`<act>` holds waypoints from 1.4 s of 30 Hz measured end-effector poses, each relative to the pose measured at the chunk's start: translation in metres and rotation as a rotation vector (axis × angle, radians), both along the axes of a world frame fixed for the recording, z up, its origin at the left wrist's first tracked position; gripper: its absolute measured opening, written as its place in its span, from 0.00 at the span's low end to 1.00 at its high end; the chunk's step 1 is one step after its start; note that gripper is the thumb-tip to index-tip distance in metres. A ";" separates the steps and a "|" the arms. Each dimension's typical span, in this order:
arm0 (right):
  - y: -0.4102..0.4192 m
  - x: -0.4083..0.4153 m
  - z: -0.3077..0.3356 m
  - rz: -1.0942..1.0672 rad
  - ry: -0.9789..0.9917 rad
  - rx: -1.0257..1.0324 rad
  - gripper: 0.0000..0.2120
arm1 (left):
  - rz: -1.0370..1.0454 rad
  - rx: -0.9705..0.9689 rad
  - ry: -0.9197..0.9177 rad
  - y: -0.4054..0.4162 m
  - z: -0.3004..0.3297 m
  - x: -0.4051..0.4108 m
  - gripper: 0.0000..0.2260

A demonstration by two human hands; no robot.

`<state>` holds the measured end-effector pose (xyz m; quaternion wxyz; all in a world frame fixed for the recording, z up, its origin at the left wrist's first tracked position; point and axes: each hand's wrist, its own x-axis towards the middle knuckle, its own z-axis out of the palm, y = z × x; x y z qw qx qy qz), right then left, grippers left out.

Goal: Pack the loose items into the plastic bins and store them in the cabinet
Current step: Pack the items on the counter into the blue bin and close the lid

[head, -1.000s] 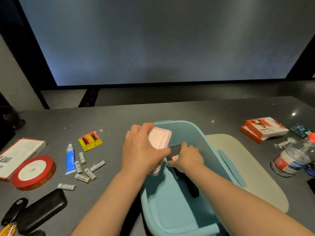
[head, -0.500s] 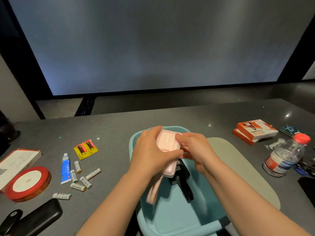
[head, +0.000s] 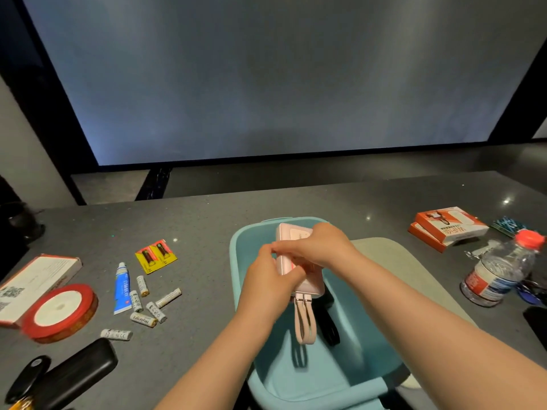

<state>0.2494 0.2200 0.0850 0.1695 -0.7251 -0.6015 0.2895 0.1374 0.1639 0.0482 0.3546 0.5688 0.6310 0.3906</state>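
Note:
A light blue plastic bin (head: 238, 255) stands on the grey table in front of me. Both hands hold a pink power bank (head: 291, 233) over it. My left hand (head: 266, 279) grips its left side and my right hand (head: 316, 247) curls over its top. A pink strap (head: 303, 321) hangs from its near end into the bin. A black item (head: 330, 325) lies inside the bin, partly hidden by the power bank. The bin's pale lid (head: 414, 279) lies flat to the right.
To the left lie loose batteries (head: 148, 303), a blue tube (head: 122, 288), a yellow battery pack (head: 155, 255), red ribbon spool (head: 59, 312), white box (head: 35, 279), black case (head: 77, 374) and key fob (head: 26, 378). Orange boxes (head: 447, 226) and a water bottle (head: 500, 273) are at the right.
My right hand left the black item in the bin and came up onto the power bank. Both hands turned the power bank, and its strap now dangles into the bin.

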 end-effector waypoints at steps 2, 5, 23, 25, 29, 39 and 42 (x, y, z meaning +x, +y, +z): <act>0.003 -0.001 -0.002 -0.023 0.021 -0.017 0.25 | -0.044 0.001 0.064 -0.001 0.000 -0.002 0.19; 0.006 0.000 -0.009 -0.044 -0.069 0.037 0.23 | -0.107 0.076 0.349 0.001 -0.001 -0.021 0.22; 0.025 -0.005 -0.078 0.010 -0.373 0.112 0.29 | 0.066 0.271 0.325 0.003 -0.027 -0.051 0.22; 0.022 -0.007 -0.083 0.045 -0.414 0.139 0.30 | 0.062 0.274 0.321 0.006 -0.027 -0.050 0.22; 0.014 -0.006 -0.090 0.134 -0.524 0.126 0.34 | 0.042 0.270 0.331 0.009 -0.027 -0.051 0.21; -0.007 -0.033 -0.034 0.170 -0.374 0.287 0.26 | 0.092 0.283 0.413 -0.021 -0.013 -0.080 0.15; -0.030 -0.076 -0.008 0.251 -0.188 0.459 0.22 | 0.213 0.269 0.448 -0.048 -0.017 -0.115 0.14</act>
